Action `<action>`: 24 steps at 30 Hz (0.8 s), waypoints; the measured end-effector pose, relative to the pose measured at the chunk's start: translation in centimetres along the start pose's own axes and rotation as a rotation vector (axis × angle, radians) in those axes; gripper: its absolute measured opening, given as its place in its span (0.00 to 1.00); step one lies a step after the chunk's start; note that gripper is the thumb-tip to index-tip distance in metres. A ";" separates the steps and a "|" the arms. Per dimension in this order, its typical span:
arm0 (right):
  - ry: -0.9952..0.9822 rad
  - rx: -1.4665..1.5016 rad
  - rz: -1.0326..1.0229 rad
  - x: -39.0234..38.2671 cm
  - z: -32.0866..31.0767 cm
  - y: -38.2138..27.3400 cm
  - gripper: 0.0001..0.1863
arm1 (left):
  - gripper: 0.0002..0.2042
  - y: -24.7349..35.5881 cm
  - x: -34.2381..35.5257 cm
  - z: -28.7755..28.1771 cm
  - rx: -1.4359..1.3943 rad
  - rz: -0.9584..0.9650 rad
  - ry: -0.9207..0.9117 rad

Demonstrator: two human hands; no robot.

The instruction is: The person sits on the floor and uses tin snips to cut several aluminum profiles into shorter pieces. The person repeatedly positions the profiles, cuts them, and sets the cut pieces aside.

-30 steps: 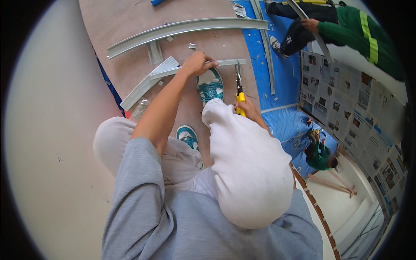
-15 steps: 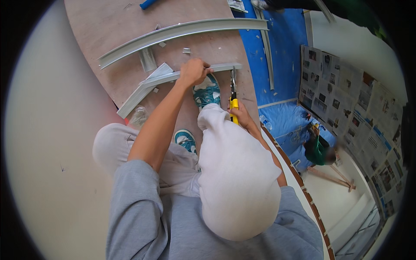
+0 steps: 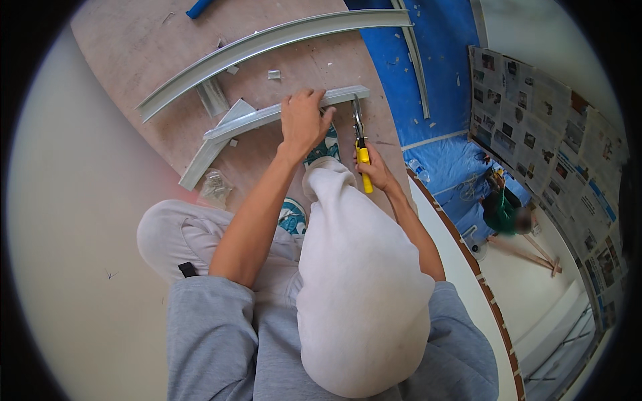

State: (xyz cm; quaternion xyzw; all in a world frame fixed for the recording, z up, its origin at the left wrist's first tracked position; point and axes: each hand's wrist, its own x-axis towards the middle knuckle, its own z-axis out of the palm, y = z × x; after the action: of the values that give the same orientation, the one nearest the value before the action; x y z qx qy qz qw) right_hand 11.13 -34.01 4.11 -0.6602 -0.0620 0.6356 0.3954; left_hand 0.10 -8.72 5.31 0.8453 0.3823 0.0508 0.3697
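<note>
My left hand [image 3: 304,121] has its fingers curled over a light metal channel [image 3: 344,95], thumb just below it. The channel lies across a second, angled piece [image 3: 196,170]. My right hand [image 3: 374,170] is closed on yellow-handled metal snips [image 3: 363,157], whose jaws are at the channel near its right end; whether they bite the metal I cannot tell. My teal shoe [image 3: 329,142] is under the channel, below my raised white-trousered knee.
A longer channel [image 3: 261,41] and scraps [image 3: 273,74] lie on the pinkish board [image 3: 134,47], with a blue object [image 3: 199,7] at top. Blue sheeting [image 3: 391,73] and a newspaper-covered panel [image 3: 508,113] are at right, where a co-worker in green [image 3: 500,210] is lower down.
The view has shifted. My left hand is flatter over the channel, fingers further over its top, thumb pointing up-right. The green-sleeved co-worker at top right has left the view.
</note>
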 end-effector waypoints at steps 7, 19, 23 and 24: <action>0.001 0.023 -0.021 0.1 0.2 0.1 0.26 | 0.16 -1.3 0.5 0.9 0.028 0.002 -0.154; 0.040 -0.055 -0.078 -0.7 -0.4 0.9 0.25 | 0.12 -2.0 0.5 1.4 -0.005 0.101 -0.143; 0.063 -0.197 0.040 0.3 -1.4 0.2 0.31 | 0.13 -2.3 0.8 1.6 -0.042 0.046 -0.138; 0.024 -0.190 -0.015 0.8 -1.5 -0.2 0.31 | 0.14 -2.5 0.9 1.6 -0.047 0.020 -0.148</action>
State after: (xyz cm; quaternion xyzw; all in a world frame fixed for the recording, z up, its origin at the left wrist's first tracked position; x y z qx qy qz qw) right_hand 12.66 -34.09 3.38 -0.7016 -0.1221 0.6161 0.3365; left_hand -0.19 -7.95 2.35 0.8418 0.3439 0.0007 0.4160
